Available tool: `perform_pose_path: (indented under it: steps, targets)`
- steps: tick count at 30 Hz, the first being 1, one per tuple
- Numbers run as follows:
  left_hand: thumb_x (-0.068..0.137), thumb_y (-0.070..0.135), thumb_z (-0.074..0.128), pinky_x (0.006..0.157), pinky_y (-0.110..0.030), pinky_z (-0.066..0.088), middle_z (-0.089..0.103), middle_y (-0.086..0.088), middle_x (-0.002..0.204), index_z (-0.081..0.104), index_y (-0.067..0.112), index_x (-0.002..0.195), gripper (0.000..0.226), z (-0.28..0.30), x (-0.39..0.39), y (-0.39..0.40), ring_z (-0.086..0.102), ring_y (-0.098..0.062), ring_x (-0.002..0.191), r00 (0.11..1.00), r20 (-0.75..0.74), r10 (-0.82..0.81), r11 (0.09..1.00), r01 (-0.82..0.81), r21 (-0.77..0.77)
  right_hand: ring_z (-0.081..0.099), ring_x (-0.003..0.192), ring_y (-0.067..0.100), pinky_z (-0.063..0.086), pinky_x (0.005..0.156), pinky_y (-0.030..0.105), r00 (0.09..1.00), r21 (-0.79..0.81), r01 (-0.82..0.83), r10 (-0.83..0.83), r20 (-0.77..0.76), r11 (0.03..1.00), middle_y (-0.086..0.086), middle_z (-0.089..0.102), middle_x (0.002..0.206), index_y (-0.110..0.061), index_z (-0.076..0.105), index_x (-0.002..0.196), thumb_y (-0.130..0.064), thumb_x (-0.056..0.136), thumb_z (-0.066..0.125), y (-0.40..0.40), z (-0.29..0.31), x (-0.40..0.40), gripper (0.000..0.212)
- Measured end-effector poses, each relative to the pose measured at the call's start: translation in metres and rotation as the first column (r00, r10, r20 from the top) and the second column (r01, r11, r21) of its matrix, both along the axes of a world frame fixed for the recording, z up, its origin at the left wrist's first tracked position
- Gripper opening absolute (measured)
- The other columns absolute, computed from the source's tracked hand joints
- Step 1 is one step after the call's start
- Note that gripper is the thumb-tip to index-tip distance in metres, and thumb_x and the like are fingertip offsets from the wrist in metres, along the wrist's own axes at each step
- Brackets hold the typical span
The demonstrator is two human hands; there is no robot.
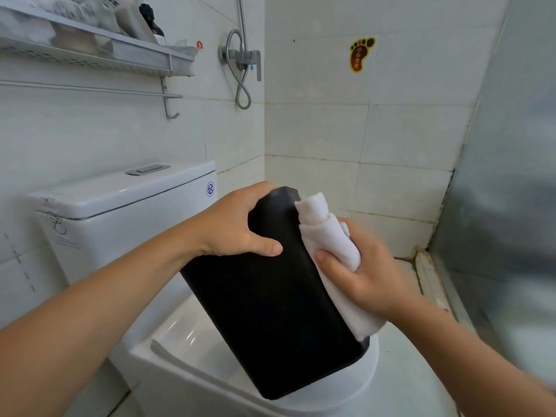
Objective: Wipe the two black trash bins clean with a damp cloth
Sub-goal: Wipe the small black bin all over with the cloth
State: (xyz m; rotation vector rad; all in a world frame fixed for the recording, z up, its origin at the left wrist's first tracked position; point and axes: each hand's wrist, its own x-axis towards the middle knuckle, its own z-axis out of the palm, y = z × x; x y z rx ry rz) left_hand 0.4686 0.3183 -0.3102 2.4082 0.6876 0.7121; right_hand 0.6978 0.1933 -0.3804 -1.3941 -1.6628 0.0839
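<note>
Up at ten o'clock a white wall shelf is carrying packets and a dark pump bottle, with a towel rail running under it. Below, at nine o'clock, the toilet tank is standing against the tiled wall, its flush button on top. Coming in from seven o'clock, the left hand is gripping the upper end of the black trash bin, thumb lying across the near face and fingers curling over the far edge. That bin is sitting at the centre, tilting with its top leaning away toward twelve o'clock and its lower end resting over the toilet bowl at six o'clock. At twelve o'clock a shower mixer with a looping hose is hanging on the wall. Against the bin's right side a white cloth is lying bunched, its upper fold reaching toward the bin's top corner and its tail trailing down along the right edge. The right hand, entering from four o'clock, is clutching this cloth with thumb and fingers wrapping round it and pressing it to the bin. The two hands are working apart, one on each side of the bin. At one o'clock a foot-shaped sticker is showing on the tiles, and at three o'clock a blurred frosted panel is filling the edge.
</note>
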Motion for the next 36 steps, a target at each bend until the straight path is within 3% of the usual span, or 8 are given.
perform_pose_path:
  steps: [5,11,14,18,22,28,36]
  targets:
    - [0.075,0.012,0.094,0.103,-0.027,0.054,0.069,0.014,0.124,0.058,0.03,0.134,0.071,-0.004,-0.008,0.009,0.065,-0.006,0.119,1.0,0.023,-0.003,0.999,0.004,-0.037,0.067,0.083,0.017,0.056,0.071,0.04,1.0,-0.08,-0.008,0.01,0.014,0.997,-0.015,0.07,0.094,-0.043,0.06,0.115,-0.043,0.089,0.067,-0.025,-0.031,0.015,0.027]
    - [0.075,0.004,0.093,0.101,-0.021,0.053,0.07,0.016,0.121,0.058,0.029,0.131,0.071,-0.004,-0.013,0.006,0.065,-0.006,0.119,0.998,0.054,-0.044,0.996,0.047,-0.072,0.066,0.084,0.007,0.054,0.07,0.033,0.998,-0.04,0.031,-0.029,0.062,0.999,-0.021,0.068,0.094,-0.046,0.057,0.119,-0.047,0.091,0.065,-0.011,-0.01,-0.001,0.029]
    - [0.075,0.0,0.092,0.099,-0.011,0.046,0.067,0.023,0.127,0.054,0.035,0.135,0.079,-0.003,-0.006,-0.003,0.061,0.002,0.125,0.995,0.048,-0.092,0.994,0.094,-0.052,0.066,0.084,0.006,0.054,0.071,0.032,0.999,0.048,0.044,-0.044,0.015,0.998,-0.02,0.068,0.093,-0.045,0.057,0.12,-0.052,0.088,0.061,0.006,0.018,-0.016,0.033]
    - [0.077,0.003,0.091,0.097,-0.001,0.039,0.06,0.033,0.133,0.048,0.045,0.134,0.083,-0.003,-0.005,-0.006,0.054,0.014,0.128,0.993,0.044,-0.108,0.994,0.109,-0.025,0.064,0.078,0.009,0.053,0.07,0.034,0.998,0.087,0.049,-0.046,-0.033,0.995,-0.014,0.067,0.085,-0.038,0.059,0.112,-0.044,0.094,0.067,0.023,0.045,-0.029,0.02]
    - [0.076,0.002,0.092,0.099,-0.006,0.043,0.066,0.024,0.131,0.052,0.037,0.137,0.081,-0.005,-0.008,-0.001,0.058,0.006,0.128,0.994,0.056,-0.093,0.995,0.095,-0.029,0.062,0.074,0.011,0.052,0.067,0.036,0.998,0.07,0.057,-0.054,-0.037,0.996,-0.01,0.064,0.081,-0.035,0.057,0.103,-0.045,0.093,0.067,0.022,0.042,-0.031,0.018]
    - [0.075,0.005,0.093,0.103,-0.024,0.054,0.07,0.016,0.123,0.057,0.028,0.134,0.073,-0.007,-0.018,0.012,0.066,-0.006,0.119,0.997,0.061,-0.04,0.998,0.042,-0.045,0.065,0.075,0.014,0.055,0.07,0.048,0.999,-0.085,0.041,-0.042,-0.003,0.996,-0.009,0.067,0.084,-0.034,0.059,0.109,-0.051,0.087,0.063,-0.014,-0.01,-0.006,0.029]
    - [0.077,0.004,0.09,0.095,-0.012,0.051,0.069,0.019,0.119,0.057,0.027,0.131,0.067,-0.001,-0.011,0.0,0.065,-0.003,0.118,0.998,0.027,-0.061,0.996,0.062,-0.057,0.066,0.082,0.011,0.057,0.074,0.043,0.999,-0.121,0.04,-0.044,-0.026,0.992,-0.017,0.069,0.092,-0.046,0.057,0.117,-0.048,0.089,0.065,-0.028,-0.019,0.003,0.029]
